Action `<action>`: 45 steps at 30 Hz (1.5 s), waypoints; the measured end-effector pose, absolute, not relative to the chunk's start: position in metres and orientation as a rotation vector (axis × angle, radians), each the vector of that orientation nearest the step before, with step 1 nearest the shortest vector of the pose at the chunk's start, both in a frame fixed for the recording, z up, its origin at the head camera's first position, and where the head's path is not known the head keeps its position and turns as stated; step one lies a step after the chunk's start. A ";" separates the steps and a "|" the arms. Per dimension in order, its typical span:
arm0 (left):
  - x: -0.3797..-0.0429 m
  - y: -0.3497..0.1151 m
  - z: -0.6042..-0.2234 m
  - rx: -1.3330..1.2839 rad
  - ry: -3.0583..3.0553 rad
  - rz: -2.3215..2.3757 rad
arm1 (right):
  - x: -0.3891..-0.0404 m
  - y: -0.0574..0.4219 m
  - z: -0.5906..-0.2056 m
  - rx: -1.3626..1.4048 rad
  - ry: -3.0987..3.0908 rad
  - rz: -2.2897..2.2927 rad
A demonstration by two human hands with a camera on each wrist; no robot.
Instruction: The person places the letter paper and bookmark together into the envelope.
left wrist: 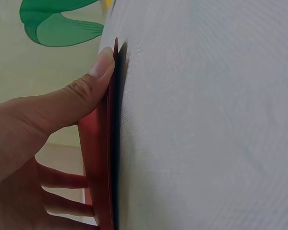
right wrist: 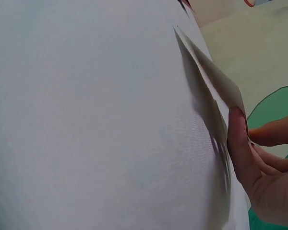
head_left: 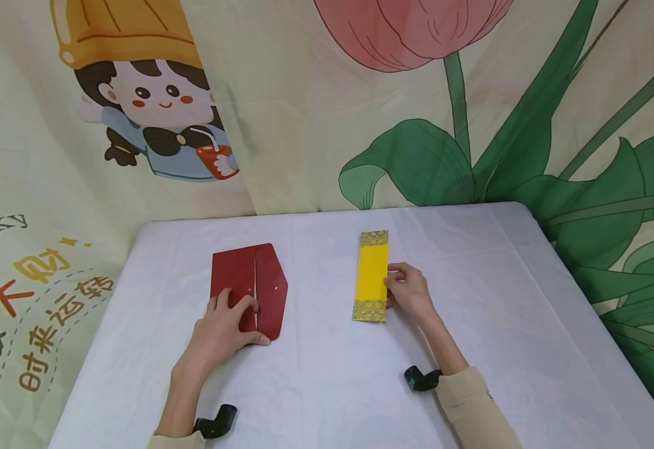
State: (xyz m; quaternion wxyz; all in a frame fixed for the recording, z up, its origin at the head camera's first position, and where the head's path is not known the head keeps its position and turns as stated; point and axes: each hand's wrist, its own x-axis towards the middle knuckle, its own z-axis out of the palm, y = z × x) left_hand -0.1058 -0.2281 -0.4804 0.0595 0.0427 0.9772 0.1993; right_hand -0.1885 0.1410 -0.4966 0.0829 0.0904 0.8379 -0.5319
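A red paper envelope (head_left: 231,271) with a pointed flap lies on the table at the left, a narrow slit running down beside the flap. My left hand (head_left: 218,333) rests on its lower part with fingers spread. In the left wrist view the thumb (left wrist: 89,86) presses along the envelope's near edge. Right of the middle is a yellow paper strip (head_left: 372,271) with gold patterned ends. My right hand (head_left: 411,288) pinches its right edge between thumb and fingers. The right wrist view shows the strip's pale underside (right wrist: 213,79) tilted up off the cloth, one finger beneath it.
A white cloth covers the table (head_left: 315,386). Behind it hangs a printed curtain (head_left: 293,125) with a cartoon figure, flowers and lettering. A black wrist camera (head_left: 216,422) sits at the left wrist and another black camera (head_left: 422,378) at the right.
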 end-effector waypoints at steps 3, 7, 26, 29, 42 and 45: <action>-0.106 -0.228 -0.480 0.130 2.959 0.605 | -0.188 0.139 -0.498 0.252 2.447 -1.628; -0.106 -0.228 -0.480 0.131 2.962 0.602 | -0.186 0.136 -0.501 0.223 2.389 -1.669; -0.104 -0.229 -0.481 0.115 2.953 0.607 | -0.185 0.110 -0.507 0.116 2.260 -1.726; -0.103 -0.230 -0.481 0.108 2.953 0.604 | -0.185 0.104 -0.506 0.092 2.241 -1.726; -0.106 -0.229 -0.481 0.117 2.962 0.587 | -0.188 0.080 -0.503 0.037 2.210 -1.726; -0.106 -0.227 -0.481 0.101 2.955 0.586 | -0.188 0.075 -0.503 0.022 2.205 -1.717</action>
